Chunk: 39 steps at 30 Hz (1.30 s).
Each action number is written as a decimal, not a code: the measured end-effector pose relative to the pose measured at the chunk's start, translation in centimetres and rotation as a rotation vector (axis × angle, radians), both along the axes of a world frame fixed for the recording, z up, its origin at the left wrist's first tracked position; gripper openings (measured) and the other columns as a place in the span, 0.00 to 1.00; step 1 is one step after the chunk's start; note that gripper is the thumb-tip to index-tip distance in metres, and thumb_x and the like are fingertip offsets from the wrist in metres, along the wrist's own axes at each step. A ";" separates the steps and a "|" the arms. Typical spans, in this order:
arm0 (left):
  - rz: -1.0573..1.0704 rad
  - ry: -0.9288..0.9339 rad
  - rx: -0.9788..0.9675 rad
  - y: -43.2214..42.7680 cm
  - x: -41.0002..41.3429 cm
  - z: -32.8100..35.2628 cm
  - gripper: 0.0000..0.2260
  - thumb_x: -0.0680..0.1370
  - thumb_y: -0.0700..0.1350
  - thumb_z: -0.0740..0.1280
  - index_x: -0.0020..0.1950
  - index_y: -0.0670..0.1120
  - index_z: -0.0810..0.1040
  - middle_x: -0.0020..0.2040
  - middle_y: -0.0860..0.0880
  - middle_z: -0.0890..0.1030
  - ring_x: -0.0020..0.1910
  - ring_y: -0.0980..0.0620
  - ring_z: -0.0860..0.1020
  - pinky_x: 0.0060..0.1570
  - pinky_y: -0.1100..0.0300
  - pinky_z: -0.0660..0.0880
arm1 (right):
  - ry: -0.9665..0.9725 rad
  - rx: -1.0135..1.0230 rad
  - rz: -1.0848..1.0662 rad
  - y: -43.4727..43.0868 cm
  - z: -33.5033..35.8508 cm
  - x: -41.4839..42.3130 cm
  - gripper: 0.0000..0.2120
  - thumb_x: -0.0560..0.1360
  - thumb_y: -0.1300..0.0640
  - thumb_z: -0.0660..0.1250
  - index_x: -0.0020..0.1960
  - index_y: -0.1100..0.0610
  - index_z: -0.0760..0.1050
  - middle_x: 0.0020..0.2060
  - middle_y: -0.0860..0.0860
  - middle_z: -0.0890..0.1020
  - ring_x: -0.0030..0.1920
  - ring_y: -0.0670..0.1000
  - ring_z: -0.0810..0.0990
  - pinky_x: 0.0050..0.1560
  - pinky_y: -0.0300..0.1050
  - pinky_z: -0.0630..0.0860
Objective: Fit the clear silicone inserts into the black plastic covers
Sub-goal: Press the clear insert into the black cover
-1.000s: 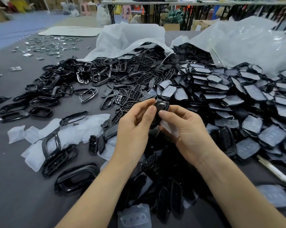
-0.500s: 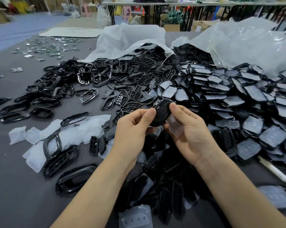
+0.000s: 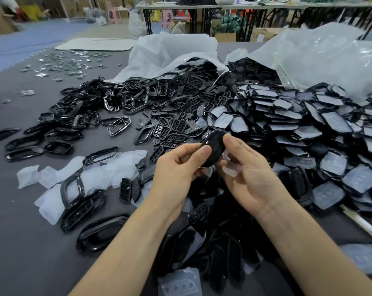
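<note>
Hands meet at the middle of the view over a grey table point(image 3: 20, 242): the left hand point(image 3: 176, 174) pinches the near end of a glossy black oval plastic cover point(image 3: 212, 146) between thumb and fingers, and the right hand point(image 3: 249, 174) grips the same cover from the other side, its thumb laid on the top edge. A clear, soft silicone insert point(image 3: 230, 167) lies against the right palm just under the cover, touching it; whether it is partly seated in the cover cannot be told. Directly below the wrists sits a dark heap of black covers point(image 3: 219, 253), and another clear insert with four button bumps point(image 3: 180, 285) lies at the near edge between the forearms. Left of the left hand, flat translucent silicone pieces point(image 3: 50, 195) are spread on the table with black plastic frames point(image 3: 71, 189) on and beside them. Right of the right hand rises a big pile of black covers backed with clear inserts point(image 3: 330, 146). Beyond the hands lies a scatter of small black button grids point(image 3: 176, 127), and farther on two crumpled white plastic bags point(image 3: 176, 52) spill black parts onto the table.
</note>
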<state>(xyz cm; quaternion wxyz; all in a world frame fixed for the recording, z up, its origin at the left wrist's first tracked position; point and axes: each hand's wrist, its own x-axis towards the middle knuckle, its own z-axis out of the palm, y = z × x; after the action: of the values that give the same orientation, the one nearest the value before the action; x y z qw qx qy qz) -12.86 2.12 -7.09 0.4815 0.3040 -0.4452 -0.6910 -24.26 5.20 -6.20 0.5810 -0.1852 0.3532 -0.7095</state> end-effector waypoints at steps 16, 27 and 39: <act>-0.146 0.214 0.157 0.5 -0.3 0.6 0.07 0.68 0.39 0.68 0.41 0.43 0.86 0.41 0.45 0.85 0.37 0.52 0.83 0.36 0.67 0.79 | -0.041 -0.070 -0.012 -0.4 -0.1 -1.3 0.04 0.65 0.57 0.70 0.39 0.56 0.80 0.36 0.52 0.84 0.35 0.48 0.80 0.32 0.37 0.76; -0.139 0.308 0.228 0.1 0.0 0.5 0.10 0.68 0.41 0.68 0.43 0.36 0.85 0.45 0.39 0.85 0.41 0.50 0.85 0.37 0.69 0.78 | -0.082 0.031 0.002 -0.5 0.1 -1.5 0.13 0.64 0.54 0.71 0.43 0.62 0.77 0.37 0.55 0.74 0.35 0.47 0.77 0.40 0.36 0.78; -0.134 0.344 0.216 0.4 -0.2 0.8 0.08 0.67 0.40 0.68 0.39 0.37 0.85 0.42 0.41 0.85 0.42 0.49 0.85 0.38 0.69 0.79 | -0.210 0.077 0.018 -0.5 0.2 -1.1 0.10 0.65 0.55 0.70 0.34 0.63 0.83 0.32 0.53 0.81 0.28 0.46 0.79 0.31 0.35 0.78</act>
<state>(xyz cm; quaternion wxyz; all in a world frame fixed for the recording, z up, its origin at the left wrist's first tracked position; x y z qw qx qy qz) -13.03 2.56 -6.33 0.4680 0.2013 -0.2991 -0.8068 -25.36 4.68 -6.03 0.6278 -0.0905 0.3156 -0.7057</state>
